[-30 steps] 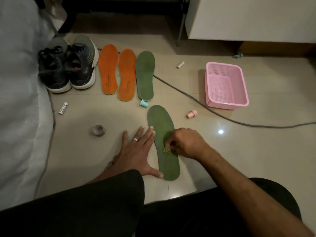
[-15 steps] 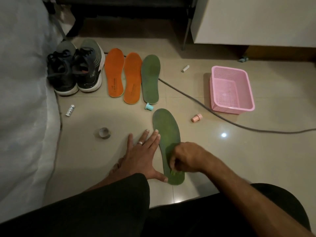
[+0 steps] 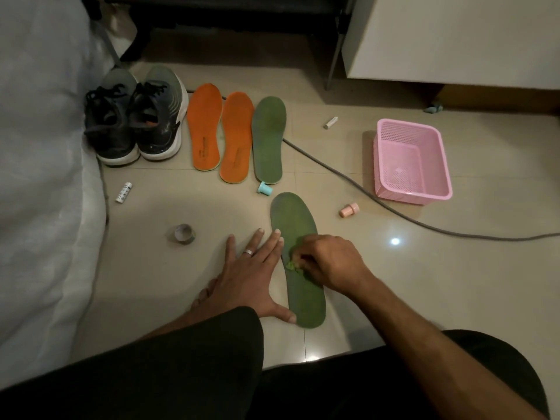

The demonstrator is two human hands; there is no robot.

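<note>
Green insole on the floor: my right hand pinches a pale wad against it, left hand flat along its edge.

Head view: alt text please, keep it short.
Right hand pinches a green wad against a green insole on the floor; left hand lies flat beside it, thumb at its heel. Behind: sneakers, orange insoles, second green insole, pink basket.
</note>
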